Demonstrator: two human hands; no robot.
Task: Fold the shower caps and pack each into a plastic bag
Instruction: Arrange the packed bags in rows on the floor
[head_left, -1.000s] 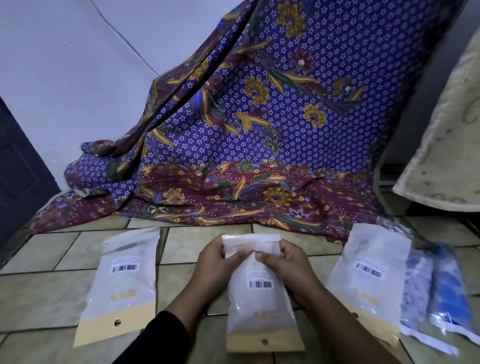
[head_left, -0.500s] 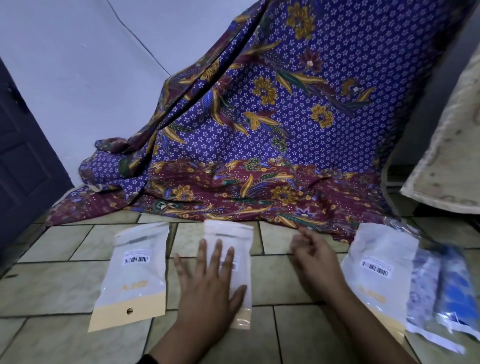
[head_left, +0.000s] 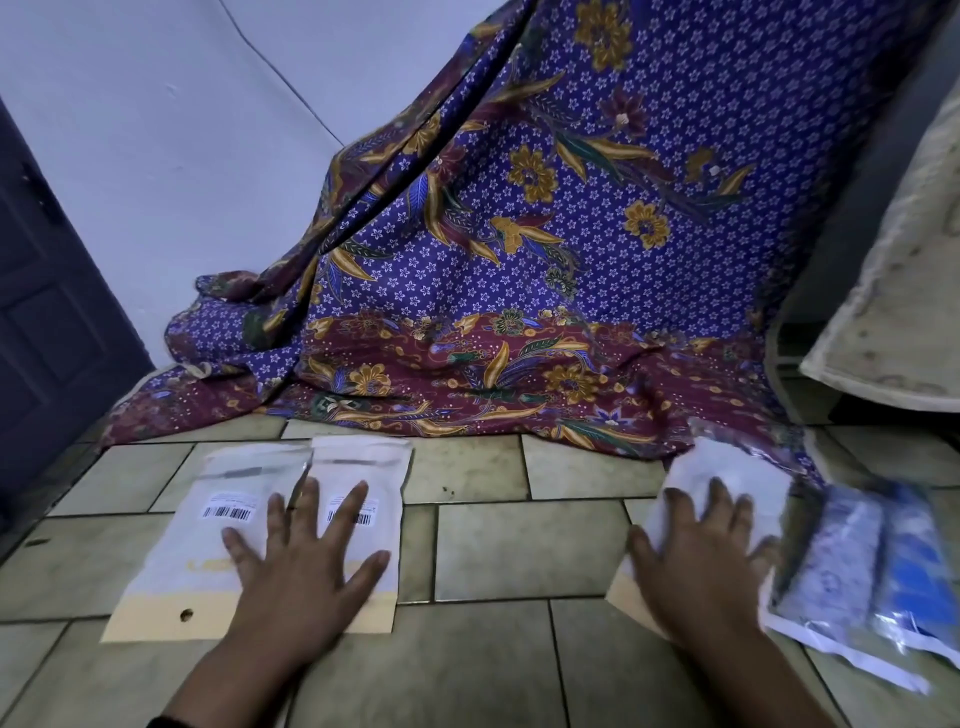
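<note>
While spread flat, the left hand (head_left: 306, 566) spans the left bag (head_left: 208, 530) and middle bag (head_left: 358, 462) on the floor (head_left: 519, 545); the right hand (head_left: 701, 566), likewise spread, covers the right bag (head_left: 727, 467). Judged light, limp, slippery: pinch the tan header (head_left: 156, 623).

Left bag (head_left: 176, 551) lies beside middle bag (head_left: 358, 467); third bag (head_left: 727, 467) right.

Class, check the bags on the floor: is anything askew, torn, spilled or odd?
Nothing stands out. The left bag and middle bag lie side by side under the left hand; the right hand rests on the right bag, beside blue packets. No tear or spill shows.
</note>
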